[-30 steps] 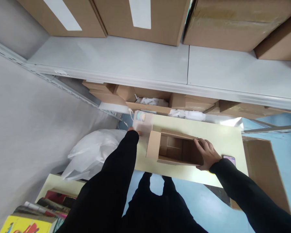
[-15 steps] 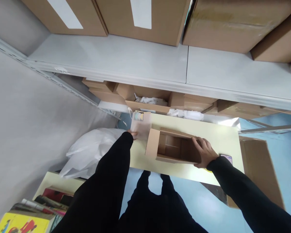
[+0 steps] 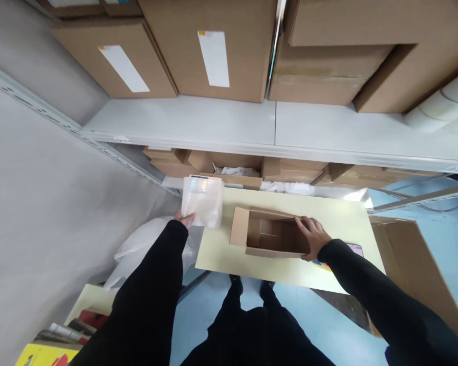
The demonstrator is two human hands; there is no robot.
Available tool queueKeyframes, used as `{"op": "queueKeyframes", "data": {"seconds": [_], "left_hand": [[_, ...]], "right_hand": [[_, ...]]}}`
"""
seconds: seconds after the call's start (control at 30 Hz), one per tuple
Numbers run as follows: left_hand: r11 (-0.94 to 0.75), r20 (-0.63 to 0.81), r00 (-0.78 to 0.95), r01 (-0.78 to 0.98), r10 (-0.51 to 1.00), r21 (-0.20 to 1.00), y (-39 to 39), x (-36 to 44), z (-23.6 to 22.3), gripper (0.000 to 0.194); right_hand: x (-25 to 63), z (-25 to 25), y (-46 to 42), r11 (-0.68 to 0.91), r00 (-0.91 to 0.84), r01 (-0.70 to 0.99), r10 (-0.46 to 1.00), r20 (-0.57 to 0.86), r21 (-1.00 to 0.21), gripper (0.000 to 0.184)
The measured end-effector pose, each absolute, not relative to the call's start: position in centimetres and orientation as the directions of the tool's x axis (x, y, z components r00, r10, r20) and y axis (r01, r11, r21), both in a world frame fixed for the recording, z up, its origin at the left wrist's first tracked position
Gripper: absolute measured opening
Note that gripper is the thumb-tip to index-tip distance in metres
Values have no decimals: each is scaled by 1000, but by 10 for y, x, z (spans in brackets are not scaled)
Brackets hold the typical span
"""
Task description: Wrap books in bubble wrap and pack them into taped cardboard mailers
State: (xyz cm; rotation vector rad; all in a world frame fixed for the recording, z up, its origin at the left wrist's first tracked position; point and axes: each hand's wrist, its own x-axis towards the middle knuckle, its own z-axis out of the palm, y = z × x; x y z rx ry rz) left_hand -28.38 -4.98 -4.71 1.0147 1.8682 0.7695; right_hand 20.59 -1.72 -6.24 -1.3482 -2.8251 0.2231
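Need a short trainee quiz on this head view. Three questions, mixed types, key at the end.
1. Which hand holds the pale packet?
2. True or false: the cardboard box on the pale yellow table is closed.
3. Fill in the blank: the right hand grips the box at its ____ end, as seen in the picture (left or right).

Key
1. The left hand.
2. False; the box stands open, with its inside showing.
3. right
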Motion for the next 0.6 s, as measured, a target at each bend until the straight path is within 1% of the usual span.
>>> {"op": "queueKeyframes", "data": {"seconds": [0.07, 0.17, 0.27, 0.33, 0.4, 0.5, 0.57, 0.6], "left_hand": [[448, -375, -356, 150, 856, 881, -57, -293, -15, 52], [335, -309, -359, 11, 881, 942, -60, -294, 34, 64], [267, -245, -291, 37, 925, 963, -49, -273, 73, 68], [256, -235, -196, 93, 952, 962, -36, -246, 87, 66], [244, -238, -61, 113, 969, 963, -22, -212, 88, 70], [235, -257, 142, 154, 956, 960, -6, -160, 67, 73], [237, -286, 200, 238, 937, 942, 0, -132, 44, 70], [232, -303, 222, 295, 927, 927, 0, -121, 33, 66]], "right_hand": [[205, -62, -18, 618, -627, 777, 777, -52, -120, 121], [205, -63, -18, 619, -628, 775, 776, -52, -127, 123], [206, -65, -18, 615, -626, 774, 779, -40, -149, 124], [206, -65, -19, 610, -622, 775, 783, -27, -166, 126], [207, -66, -21, 606, -619, 773, 785, -14, -188, 129], [209, -69, -22, 590, -608, 772, 794, -2, -237, 130], [210, -73, -22, 572, -596, 774, 803, -9, -271, 130], [211, -75, -21, 562, -590, 777, 807, -16, -285, 130]]}}
